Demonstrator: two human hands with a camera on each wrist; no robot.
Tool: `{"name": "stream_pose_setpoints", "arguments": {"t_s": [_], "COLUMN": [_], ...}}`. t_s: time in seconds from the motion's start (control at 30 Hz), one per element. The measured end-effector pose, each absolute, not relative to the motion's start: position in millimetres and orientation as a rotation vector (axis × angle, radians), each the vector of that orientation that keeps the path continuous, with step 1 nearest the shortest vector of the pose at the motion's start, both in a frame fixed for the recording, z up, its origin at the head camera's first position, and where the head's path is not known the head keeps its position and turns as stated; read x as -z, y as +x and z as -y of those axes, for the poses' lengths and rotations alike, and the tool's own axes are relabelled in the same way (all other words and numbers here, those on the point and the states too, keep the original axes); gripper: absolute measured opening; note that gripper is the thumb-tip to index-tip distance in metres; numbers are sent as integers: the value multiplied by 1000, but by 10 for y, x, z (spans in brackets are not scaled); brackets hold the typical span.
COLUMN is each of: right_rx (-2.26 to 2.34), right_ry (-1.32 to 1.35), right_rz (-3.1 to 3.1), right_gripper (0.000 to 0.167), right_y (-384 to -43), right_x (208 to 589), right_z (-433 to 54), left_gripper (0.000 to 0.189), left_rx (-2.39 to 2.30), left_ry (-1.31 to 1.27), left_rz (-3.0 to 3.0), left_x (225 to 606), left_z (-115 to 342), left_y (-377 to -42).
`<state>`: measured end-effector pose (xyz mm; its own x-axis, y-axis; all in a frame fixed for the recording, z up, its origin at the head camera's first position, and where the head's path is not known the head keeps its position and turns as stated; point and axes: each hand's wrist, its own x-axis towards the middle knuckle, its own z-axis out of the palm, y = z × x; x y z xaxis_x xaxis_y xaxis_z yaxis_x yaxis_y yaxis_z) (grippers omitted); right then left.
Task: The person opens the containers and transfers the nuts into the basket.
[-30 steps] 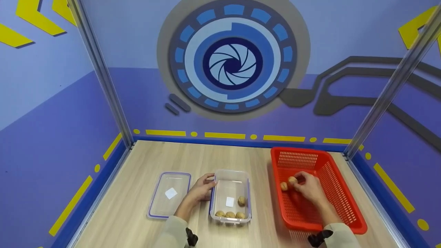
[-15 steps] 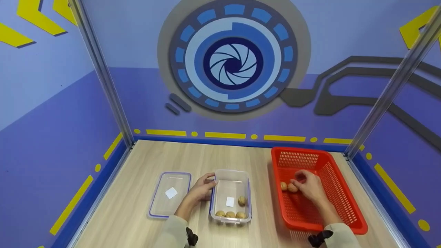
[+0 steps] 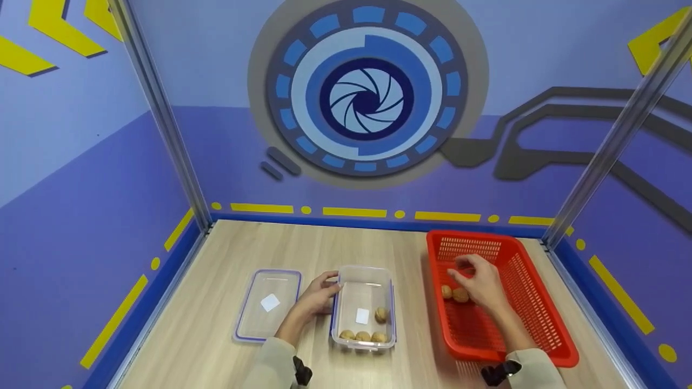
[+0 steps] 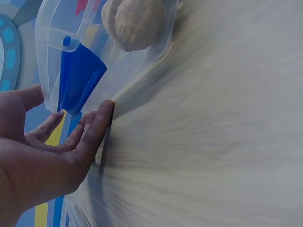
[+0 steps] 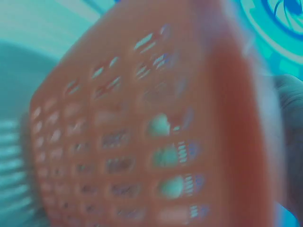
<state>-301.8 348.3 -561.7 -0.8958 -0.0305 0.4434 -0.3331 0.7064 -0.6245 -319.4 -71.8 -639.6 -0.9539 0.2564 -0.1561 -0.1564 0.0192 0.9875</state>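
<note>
My left hand point(image 3: 318, 297) rests at the left side of a clear plastic food container point(image 3: 365, 292), fingers fairly straight. In the left wrist view its fingertips lie near the container's blue side clip point(image 4: 79, 75). Several walnuts point(image 3: 381, 315) sit inside the container, most in a row along the near end. Over the red basket point(image 3: 448, 346) hovers my right hand point(image 3: 483, 283), thumb and forefinger apart with nothing visible between them. Two walnuts point(image 3: 460, 295) lie side by side below it, near the basket's left wall. The basket's wall point(image 5: 128, 127) fills most of the blurred right wrist view.
A clear lid point(image 3: 268, 305) with a blue seal and a white label lies flat left of the container. Metal posts point(image 3: 162, 113) and printed panels point(image 3: 227, 162) enclose the wooden table point(image 3: 411, 324) at the back and sides.
My right hand has moved off a walnut, leaving it beside the other in the basket, and has risen slightly with its fingers spreading. My left hand and the container have stayed put.
</note>
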Motion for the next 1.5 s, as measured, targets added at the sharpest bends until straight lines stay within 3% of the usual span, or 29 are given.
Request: {"name": "stream_pose_setpoints", "arguments": {"t_s": [0.47,0.73,1.5], "right_rx": [-980,-965,-937], "right_ry": [535,712,903], "right_rz": [2466,2467,2674], "right_gripper": [36,37,37], "right_y": [-2955,-2942,-2871], "right_x": [5314,5434,5713], "right_z": [-2924,-2631,-2077], "left_gripper": [52,51,51], "left_rx": [-2030,-2048,-2048], "left_ry": [128,111,149], "left_rz": [-2022,-1991,-1996], "left_x": [6396,6416,6408], "left_z": [704,706,703], "left_y": [-3185,-3196,-3197]}}
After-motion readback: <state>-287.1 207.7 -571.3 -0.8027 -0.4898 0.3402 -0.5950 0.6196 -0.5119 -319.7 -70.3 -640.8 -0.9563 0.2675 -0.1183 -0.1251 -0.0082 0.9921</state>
